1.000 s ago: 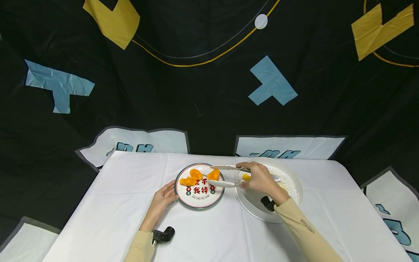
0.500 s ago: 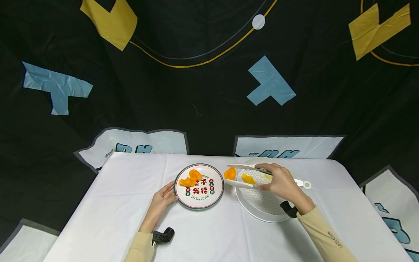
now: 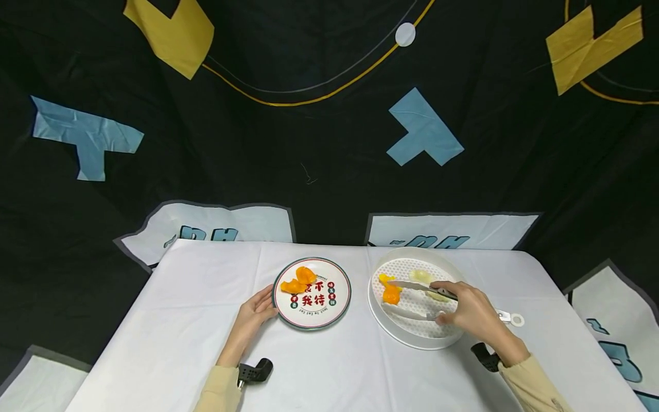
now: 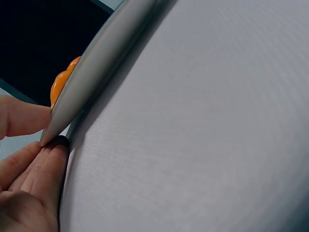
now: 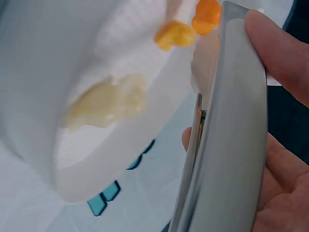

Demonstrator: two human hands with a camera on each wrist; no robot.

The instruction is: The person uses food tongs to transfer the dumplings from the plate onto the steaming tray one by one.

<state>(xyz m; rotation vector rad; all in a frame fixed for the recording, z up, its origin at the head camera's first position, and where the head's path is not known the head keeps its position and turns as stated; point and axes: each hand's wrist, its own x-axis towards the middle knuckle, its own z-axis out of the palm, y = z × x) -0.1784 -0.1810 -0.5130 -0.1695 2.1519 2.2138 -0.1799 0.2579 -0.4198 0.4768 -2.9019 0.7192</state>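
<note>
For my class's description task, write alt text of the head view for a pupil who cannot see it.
A person's right hand holds spread tongs over a round white dish containing an orange piece, a yellow piece and pale pieces. The left hand grips the edge of a plate bearing two orange lumps, on a white tablecloth.
</note>
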